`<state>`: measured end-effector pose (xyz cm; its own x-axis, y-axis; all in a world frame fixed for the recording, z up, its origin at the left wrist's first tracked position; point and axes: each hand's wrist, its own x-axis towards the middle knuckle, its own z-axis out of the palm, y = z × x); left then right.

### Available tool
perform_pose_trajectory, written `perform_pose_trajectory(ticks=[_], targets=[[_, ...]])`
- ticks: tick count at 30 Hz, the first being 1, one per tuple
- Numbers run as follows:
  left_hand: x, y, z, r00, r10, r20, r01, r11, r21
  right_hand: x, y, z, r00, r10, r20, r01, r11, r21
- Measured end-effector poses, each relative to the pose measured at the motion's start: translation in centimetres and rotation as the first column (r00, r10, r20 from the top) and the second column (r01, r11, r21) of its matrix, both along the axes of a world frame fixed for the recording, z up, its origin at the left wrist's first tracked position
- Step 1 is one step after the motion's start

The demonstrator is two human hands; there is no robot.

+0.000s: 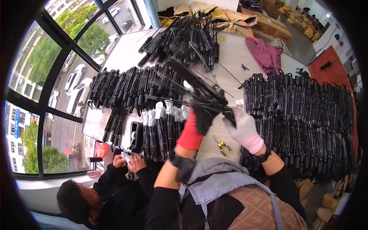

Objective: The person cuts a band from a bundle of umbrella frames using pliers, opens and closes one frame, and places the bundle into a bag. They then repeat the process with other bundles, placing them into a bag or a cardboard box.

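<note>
Above the table my hands hold a black folding umbrella frame [199, 85], tilted toward the far left and partly smeared by motion. My left hand [199, 124], in a red and black glove, wraps round its ribs near the lower end. A white and pink glove covers my right hand [246, 129], closed on the dark end piece beside the left hand. Some thin ribs stick out sideways from the frame. Yellow-handled pliers [222, 146] lie on the table just below my hands.
Bundled frames [299, 115] fill the right side. More lie in a left row [134, 86] and a far heap [184, 40]. White-tipped frames [163, 132] stand near a co-worker [82, 201] at lower left. A checked cloth [264, 53] and cartons [268, 28] sit beyond.
</note>
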<state>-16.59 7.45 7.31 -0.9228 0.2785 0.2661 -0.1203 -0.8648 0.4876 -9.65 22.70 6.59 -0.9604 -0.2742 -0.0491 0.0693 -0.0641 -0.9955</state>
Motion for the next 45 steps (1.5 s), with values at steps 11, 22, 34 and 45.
perform_pose_trajectory(ticks=[11, 22, 34, 45], targets=[[-0.7, 0.8, 0.9, 0.986, 0.016, 0.163, 0.010, 0.987, -0.159, -0.6, -0.6, 1.4, 0.999, 0.045, -0.015, -0.043, 0.995, 0.089], [-0.6, 3.5, 1.2, 0.824, 0.495, 0.275, -0.337, 0.819, -0.465, -1.5, -0.8, -2.2, 0.999, 0.000, 0.034, 0.001, 1.000, -0.021], [-3.0, 8.2, 3.4, 0.955, 0.270, -0.122, -0.293, 0.921, -0.256, -6.0, 0.9, -1.4, 0.830, -0.365, -0.422, 0.345, 0.930, -0.128], [1.3, 6.7, 5.1, 0.888, 0.393, -0.240, -0.457, 0.696, -0.553, -4.7, 2.8, -6.5, 0.619, -0.031, -0.784, 0.524, 0.760, 0.384]])
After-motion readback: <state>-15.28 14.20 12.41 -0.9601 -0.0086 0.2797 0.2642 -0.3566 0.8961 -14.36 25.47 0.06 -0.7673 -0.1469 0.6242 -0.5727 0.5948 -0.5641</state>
